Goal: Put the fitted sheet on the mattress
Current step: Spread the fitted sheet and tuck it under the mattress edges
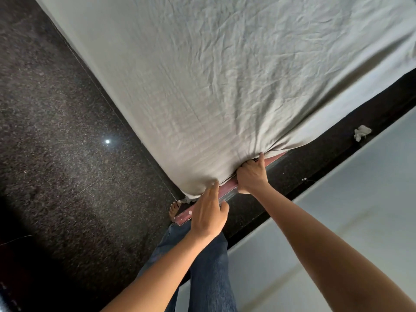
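Note:
A wrinkled pale grey fitted sheet [225, 75] covers the mattress, which fills the upper part of the view. Its near corner is pulled down over the mattress edge. My right hand [251, 176] grips the bunched sheet hem at that corner, fingers curled under the edge. My left hand [208, 212] hovers just below the corner with fingers spread, fingertips touching the sheet. A reddish bed base edge [227, 190] shows under the sheet between my hands. The mattress itself is hidden by the sheet.
Dark speckled floor [56, 131] lies to the left and along a narrow strip beside a pale wall [360, 210] on the right. A crumpled white scrap [362, 132] sits on that strip. My jeans leg [207, 266] and bare foot [174, 209] stand by the corner.

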`<action>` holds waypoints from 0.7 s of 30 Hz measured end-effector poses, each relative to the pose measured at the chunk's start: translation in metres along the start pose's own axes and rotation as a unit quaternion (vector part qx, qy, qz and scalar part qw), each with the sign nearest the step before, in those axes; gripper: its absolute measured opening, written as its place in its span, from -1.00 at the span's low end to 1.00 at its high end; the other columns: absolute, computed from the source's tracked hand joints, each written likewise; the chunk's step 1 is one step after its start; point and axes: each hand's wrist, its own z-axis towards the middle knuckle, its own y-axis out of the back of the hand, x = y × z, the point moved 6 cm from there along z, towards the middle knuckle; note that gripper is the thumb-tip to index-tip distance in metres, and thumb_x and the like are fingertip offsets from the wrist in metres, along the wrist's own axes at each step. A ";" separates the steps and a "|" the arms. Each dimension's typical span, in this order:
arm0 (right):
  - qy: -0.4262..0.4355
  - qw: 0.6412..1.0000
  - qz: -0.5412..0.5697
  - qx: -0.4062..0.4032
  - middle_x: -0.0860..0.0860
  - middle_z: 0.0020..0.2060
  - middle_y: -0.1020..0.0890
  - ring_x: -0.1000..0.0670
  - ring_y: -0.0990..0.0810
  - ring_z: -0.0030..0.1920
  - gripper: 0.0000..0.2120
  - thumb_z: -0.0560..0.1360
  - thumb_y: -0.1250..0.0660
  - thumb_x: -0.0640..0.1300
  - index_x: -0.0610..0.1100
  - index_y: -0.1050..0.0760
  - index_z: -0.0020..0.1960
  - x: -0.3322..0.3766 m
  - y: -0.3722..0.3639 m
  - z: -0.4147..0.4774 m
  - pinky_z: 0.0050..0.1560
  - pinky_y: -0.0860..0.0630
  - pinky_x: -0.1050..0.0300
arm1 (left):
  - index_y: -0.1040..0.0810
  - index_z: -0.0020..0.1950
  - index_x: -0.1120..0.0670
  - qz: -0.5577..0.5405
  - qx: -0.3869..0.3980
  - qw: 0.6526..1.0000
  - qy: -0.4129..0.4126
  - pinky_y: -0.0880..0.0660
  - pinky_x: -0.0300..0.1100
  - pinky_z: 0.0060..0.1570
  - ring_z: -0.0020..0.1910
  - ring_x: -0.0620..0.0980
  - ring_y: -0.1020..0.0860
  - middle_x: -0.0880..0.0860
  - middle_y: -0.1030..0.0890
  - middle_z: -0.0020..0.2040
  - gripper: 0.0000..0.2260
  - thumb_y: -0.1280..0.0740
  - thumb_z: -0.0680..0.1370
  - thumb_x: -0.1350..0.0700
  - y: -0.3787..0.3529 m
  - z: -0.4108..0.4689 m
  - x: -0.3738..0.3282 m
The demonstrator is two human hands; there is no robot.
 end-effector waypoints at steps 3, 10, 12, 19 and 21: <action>0.054 0.998 0.031 -0.023 -0.01 0.05 -0.59 -0.08 -0.42 0.25 -0.74 0.40 -0.25 -0.16 -0.11 -0.53 0.07 -0.009 0.000 -0.003 0.45 0.16 -0.31 | -0.05 0.54 0.15 0.063 0.037 0.996 -0.042 -0.17 -0.15 0.45 0.48 0.01 -0.22 0.11 -0.20 0.51 -0.39 -0.20 0.56 0.02 -0.014 -0.008 0.002; 0.062 0.970 0.194 -0.136 -0.07 0.06 -0.62 -0.12 -0.56 0.12 -0.63 0.35 -0.22 -0.34 -0.17 -0.56 0.12 -0.034 0.007 -0.023 0.24 -0.42 -0.05 | -0.36 0.28 0.13 0.085 0.168 0.977 0.096 -0.39 0.01 0.16 0.20 0.16 -0.48 0.11 -0.49 0.25 -0.60 -0.18 0.52 -0.06 -0.008 0.038 -0.009; 0.030 0.953 0.202 -0.223 -0.14 -0.03 -0.66 -0.20 -0.62 -0.06 -0.69 0.28 -0.27 -0.42 -0.24 -0.61 -0.04 -0.050 0.013 -0.031 -0.04 -0.58 -0.05 | -0.39 0.25 0.16 0.129 0.226 0.961 0.097 -0.41 -0.01 0.14 0.18 0.16 -0.49 0.13 -0.50 0.23 -0.62 -0.18 0.53 -0.04 -0.003 0.042 -0.013; 0.045 0.966 0.127 -0.220 -0.20 0.01 -0.60 -0.24 -0.57 0.09 -0.63 0.25 -0.30 -0.40 -0.30 -0.56 0.05 -0.091 0.003 -0.017 0.24 -0.44 -0.14 | -0.54 0.21 0.16 0.037 0.079 0.995 0.039 -0.47 -0.08 0.04 0.12 0.12 -0.56 0.10 -0.59 0.17 -0.70 -0.14 0.57 0.10 0.014 0.042 -0.081; 0.053 0.985 0.072 -0.148 -0.13 0.14 -0.56 -0.16 -0.47 0.25 -0.62 0.36 -0.32 -0.24 -0.22 -0.52 0.18 -0.090 0.006 -0.009 0.41 -0.25 -0.08 | -0.55 0.20 0.15 -0.033 0.076 0.996 0.044 -0.49 -0.06 0.12 0.14 0.11 -0.55 0.10 -0.59 0.17 -0.71 -0.16 0.56 0.15 0.010 0.050 -0.092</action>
